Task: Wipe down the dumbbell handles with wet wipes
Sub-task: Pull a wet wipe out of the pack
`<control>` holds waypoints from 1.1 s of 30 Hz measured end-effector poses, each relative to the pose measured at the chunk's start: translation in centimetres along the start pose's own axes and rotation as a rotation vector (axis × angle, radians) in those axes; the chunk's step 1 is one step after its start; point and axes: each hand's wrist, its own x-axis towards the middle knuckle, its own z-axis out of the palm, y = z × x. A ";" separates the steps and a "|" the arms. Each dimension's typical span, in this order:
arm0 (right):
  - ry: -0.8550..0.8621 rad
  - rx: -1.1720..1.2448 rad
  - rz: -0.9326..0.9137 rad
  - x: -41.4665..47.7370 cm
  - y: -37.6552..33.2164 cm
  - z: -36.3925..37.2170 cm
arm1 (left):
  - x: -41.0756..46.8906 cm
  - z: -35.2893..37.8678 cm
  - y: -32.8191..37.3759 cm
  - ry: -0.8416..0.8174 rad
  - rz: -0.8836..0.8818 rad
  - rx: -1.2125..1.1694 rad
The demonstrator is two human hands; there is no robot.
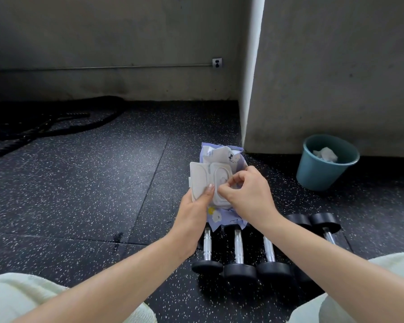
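In the head view, the left hand [194, 206] is gripping a lilac wet wipes pack [222, 183] from below, its white lid flipped open, while the right hand [245, 194] is pinching at the opening; the wipe itself is hidden behind the fingers. The pack's print is too blurred to read. Dumbbells [238, 250] are lying on the floor just beneath, their far ends partly covered by arms and pack.

Speckled floor [79, 194]: dumbbells [239, 250], bucket [322, 173], ropes [44, 127].

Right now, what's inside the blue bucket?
The blue bucket holds crumpled white wipes near the top. Whatever lies beneath them is hidden by the bucket's wall.
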 end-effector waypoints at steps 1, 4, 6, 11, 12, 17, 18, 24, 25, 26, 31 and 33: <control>-0.001 0.003 0.000 0.0 0.0 0.0 | 0.0 0.0 0.0 -0.002 0.002 -0.006; 0.011 0.013 -0.002 -0.2 0.1 0.1 | 0.1 0.0 0.0 -0.004 0.016 -0.011; 0.013 0.009 -0.014 -0.3 0.1 0.1 | 0.1 0.1 -0.1 -0.014 0.029 -0.020; 0.024 -0.008 -0.028 -0.1 0.2 0.2 | 0.0 0.1 0.0 -0.034 0.062 -0.015; 0.028 -0.009 -0.029 0.1 0.3 0.2 | 0.0 0.1 0.0 -0.039 0.065 -0.012; 0.032 0.011 -0.020 0.1 0.2 0.3 | -0.1 0.3 0.1 -0.031 0.051 -0.009; 0.034 0.014 -0.015 0.1 0.2 0.3 | -0.1 0.3 0.1 -0.025 0.045 -0.012; 0.009 0.087 0.034 0.2 0.4 0.1 | -0.1 0.0 0.3 0.001 -0.039 -0.062; 0.004 0.103 0.049 0.3 0.5 0.1 | -0.1 0.0 0.4 0.003 -0.046 -0.070; 0.001 0.111 0.066 0.3 0.6 0.2 | -0.1 -0.1 0.4 0.000 -0.051 -0.073; 0.001 0.130 0.145 0.4 0.7 0.4 | -0.1 -0.1 0.4 0.006 -0.067 -0.057; -0.006 0.152 0.159 0.5 0.6 0.4 | -0.1 -0.1 0.5 0.015 -0.070 -0.046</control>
